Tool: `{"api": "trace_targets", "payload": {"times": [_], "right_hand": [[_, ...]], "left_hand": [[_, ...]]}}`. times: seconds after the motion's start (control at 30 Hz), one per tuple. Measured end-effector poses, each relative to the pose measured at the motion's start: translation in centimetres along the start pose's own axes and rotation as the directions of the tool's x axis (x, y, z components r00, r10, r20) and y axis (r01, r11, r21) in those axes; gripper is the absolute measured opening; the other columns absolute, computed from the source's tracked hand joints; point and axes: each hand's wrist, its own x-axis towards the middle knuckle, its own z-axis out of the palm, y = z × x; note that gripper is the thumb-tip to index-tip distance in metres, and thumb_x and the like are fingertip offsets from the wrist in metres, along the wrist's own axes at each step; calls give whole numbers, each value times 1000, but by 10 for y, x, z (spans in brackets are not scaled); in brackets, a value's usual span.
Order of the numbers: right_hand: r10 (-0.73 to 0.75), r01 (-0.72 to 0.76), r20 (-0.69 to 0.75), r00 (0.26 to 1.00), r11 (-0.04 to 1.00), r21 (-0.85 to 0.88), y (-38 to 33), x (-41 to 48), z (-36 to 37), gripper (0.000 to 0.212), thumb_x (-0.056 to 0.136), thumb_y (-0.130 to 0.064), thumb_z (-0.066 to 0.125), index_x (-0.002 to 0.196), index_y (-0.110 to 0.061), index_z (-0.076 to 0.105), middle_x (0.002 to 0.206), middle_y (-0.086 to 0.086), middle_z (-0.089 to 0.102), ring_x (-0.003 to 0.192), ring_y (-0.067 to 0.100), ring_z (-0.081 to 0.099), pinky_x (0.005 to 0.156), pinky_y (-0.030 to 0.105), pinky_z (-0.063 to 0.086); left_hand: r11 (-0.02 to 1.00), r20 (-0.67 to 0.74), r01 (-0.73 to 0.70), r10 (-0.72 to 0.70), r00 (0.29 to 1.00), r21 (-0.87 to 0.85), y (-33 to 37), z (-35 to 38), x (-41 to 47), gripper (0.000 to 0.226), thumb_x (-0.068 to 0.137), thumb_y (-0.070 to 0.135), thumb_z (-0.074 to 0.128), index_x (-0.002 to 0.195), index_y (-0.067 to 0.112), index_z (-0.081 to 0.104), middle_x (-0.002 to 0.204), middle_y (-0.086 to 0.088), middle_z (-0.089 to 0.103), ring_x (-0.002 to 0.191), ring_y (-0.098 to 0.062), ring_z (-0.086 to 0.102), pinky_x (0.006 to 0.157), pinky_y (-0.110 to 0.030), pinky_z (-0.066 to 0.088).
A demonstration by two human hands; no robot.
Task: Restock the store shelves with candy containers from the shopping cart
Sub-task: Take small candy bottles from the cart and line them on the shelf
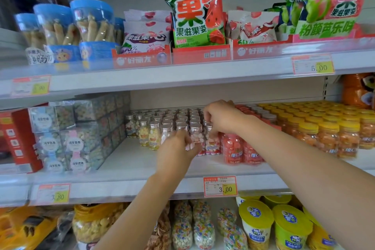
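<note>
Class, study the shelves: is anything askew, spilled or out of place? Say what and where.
Nothing is spilled. On the top shelf, the white pouches slump crumpled in their red tray, while the watermelon bag beside them stands upright. The silver-capped bottles stand in neat rows.

Your view is bright and evenly lit, with soft shadow beneath the upper shelf (pixel 182 76) that points to light from above, and a hazy sheen on its clear front rail (pixel 304 49). The wide lens bows the shelf lines and smears the top left corner. Your left hand (pixel 178 147) is motion-blurred, while the 3.00 price tag (pixel 220 186) reads sharp.
</note>
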Motion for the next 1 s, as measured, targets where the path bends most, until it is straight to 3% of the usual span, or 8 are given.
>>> {"api": "trace_targets", "payload": {"times": [0.1,0.2,0.3,0.4,0.57,0.7,1.0], "right_hand": [[14,-18,27,1000,991,129,3,5,-3,38,60,-13,88,89,-18,64,91,-4,63,90,20,59,74,26,45],[-35,24,59,998,983,183,6,6,-5,32,63,-10,86,82,-19,62,84,-6,59,84,17,60,70,25,45],[-80,68,24,997,943,326,5,6,-11,23,73,-23,81,89,-15,66,82,-10,60,80,11,57,70,24,44],[-39,62,-66,997,919,388,-4,20,-8,22,83,-29,73,94,-10,71,91,-5,67,86,13,59,74,24,45],[22,-15,-16,1000,936,352,-17,43,4,34,74,-28,81,96,-4,71,101,7,70,94,21,64,80,29,50],[60,-62,18,998,951,304,-19,53,6,43,70,-29,83,101,-3,68,100,10,70,93,24,65,84,34,54],[44,-62,70,997,955,289,-15,59,1,39,70,-26,84,101,-6,72,102,7,71,95,20,66,83,29,54]], "left_hand": [[997,113,74,-74,991,0,2,5,4,34,85,46,64,71,17,55,63,7,53,61,-11,50,49,-21,35],[988,205,151,-142,968,-29,4,8,11,44,88,46,60,62,10,58,50,2,48,49,-14,46,45,-24,32],[980,274,195,-177,945,-42,3,12,16,45,89,47,58,69,7,66,55,-1,55,54,-19,53,52,-26,40],[972,287,222,-192,938,-77,1,13,15,45,89,45,58,60,11,59,52,0,54,51,-17,51,56,-27,43],[972,273,222,-194,942,-74,0,15,13,46,90,46,57,55,16,52,53,1,54,49,-15,50,51,-24,38],[974,266,199,-164,950,-111,-2,16,13,47,93,45,52,65,9,64,61,-6,64,57,-20,60,57,-28,47],[963,259,175,-119,959,-207,-6,20,14,50,95,46,48,63,13,69,60,-2,67,58,-20,64,62,-34,54]]}}
